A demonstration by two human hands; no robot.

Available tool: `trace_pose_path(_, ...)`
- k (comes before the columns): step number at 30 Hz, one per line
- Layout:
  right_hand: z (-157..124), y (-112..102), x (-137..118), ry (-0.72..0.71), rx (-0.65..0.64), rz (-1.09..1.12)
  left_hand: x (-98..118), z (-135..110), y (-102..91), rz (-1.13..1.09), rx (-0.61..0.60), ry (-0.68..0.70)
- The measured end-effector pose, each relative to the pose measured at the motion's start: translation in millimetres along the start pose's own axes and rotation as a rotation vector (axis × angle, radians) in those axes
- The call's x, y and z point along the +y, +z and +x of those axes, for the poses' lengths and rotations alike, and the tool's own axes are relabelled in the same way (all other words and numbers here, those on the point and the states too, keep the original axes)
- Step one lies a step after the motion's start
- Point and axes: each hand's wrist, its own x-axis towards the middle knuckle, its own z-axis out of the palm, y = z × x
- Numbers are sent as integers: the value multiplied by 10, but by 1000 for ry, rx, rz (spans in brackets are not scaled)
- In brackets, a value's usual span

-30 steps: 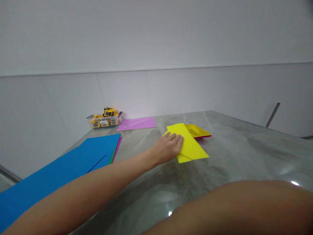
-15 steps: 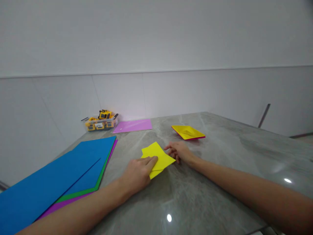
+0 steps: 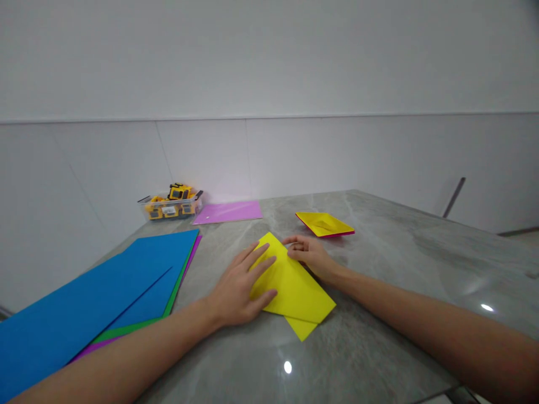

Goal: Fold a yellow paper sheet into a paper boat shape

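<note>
A folded yellow sheet of paper (image 3: pixel 295 289) lies on the grey marble table (image 3: pixel 379 264) in front of me. My left hand (image 3: pixel 240 286) rests flat on the sheet's left part, fingers spread. My right hand (image 3: pixel 309 255) touches the sheet's far edge with its fingers curled in a light pinch. Farther back sits a folded yellow paper boat with a red underside (image 3: pixel 324 224).
A stack of large blue, green and purple sheets (image 3: pixel 105 292) covers the table's left side. A pink sheet (image 3: pixel 229 211) and a clear box of yellow toy vehicles (image 3: pixel 172 206) stand by the white wall. The table edge runs along the right.
The yellow sheet was pulled from beside the boat toward me and now lies larger and flatter. My right hand came in and joined it; my left hand spread flat.
</note>
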Motion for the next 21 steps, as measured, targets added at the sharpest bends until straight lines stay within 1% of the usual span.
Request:
trace_pose_path(2,5,4,26,22,-16,-15,-24,-18,6,-86,-109,-8)
trace_pose_path(3,7,8,36,29,-26,-21,-30,-26,10,-121,-133,-4)
trace_pose_path(4,6,12,42,30,-41,-23,-29,-33,14,-143,-124,-2)
trace_pose_path(6,-6,24,41,1,-95,-43,-9,-32,16,-149,-11,-15)
trace_pose_path(8,-34,44,22,-81,-172,-131,16,-6,8,-152,127,-74)
trace_pose_path(9,-54,60,9,-136,-208,-206,20,17,1,-178,180,-140)
trace_pose_path(10,-76,78,-6,-192,-233,-292,12,45,-8,-235,216,-243)
trace_pose_path(11,-99,98,-20,-242,-244,-376,-9,76,-19,-342,234,-384)
trace_pose_path(13,-140,135,-44,-315,-245,-495,-87,135,-44,-637,221,-706)
trace_pose_path(14,-155,148,-52,-334,-243,-521,-137,158,-56,-811,188,-843)
trace_pose_path(15,-164,156,-58,-342,-244,-526,-190,175,-65,-915,149,-900)
trace_pose_path(17,-170,153,-68,-317,-236,-467,-284,185,-73,-1062,96,-932)
trace_pose_path(18,-168,143,-73,-278,-233,-408,-320,181,-70,-1102,93,-931)
trace_pose_path(19,-164,130,-80,-216,-238,-338,-348,173,-63,-1145,103,-941)
trace_pose_path(21,-156,100,-97,-41,-285,-190,-384,154,-46,-1217,146,-976)
